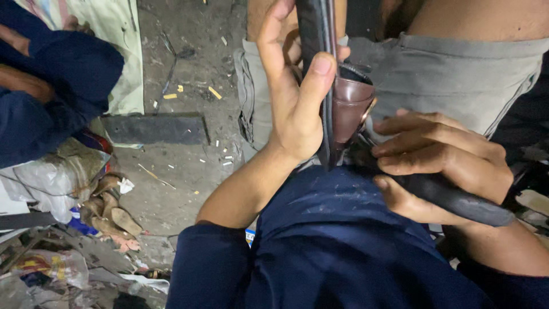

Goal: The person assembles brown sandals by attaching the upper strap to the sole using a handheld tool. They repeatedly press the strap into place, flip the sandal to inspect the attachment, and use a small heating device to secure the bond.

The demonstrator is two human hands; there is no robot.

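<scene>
Left hand (294, 109) is wrapped around a brown leather piece (350, 109) and a black strip (317, 34), thumb pressing the strip's edge. Right hand (440, 166) is curled around a black rubber tube (457, 200), just beside the leather's lower end.

The left hand (294, 97) stood upright around the strap (317, 34), left of the leather piece (350, 109); the right hand (443, 163) lay right of it, on the tube (457, 200); both were above the lap (337, 229); sandals (111, 209) lay on the floor (171, 189) far left, before a slab (154, 129).
</scene>
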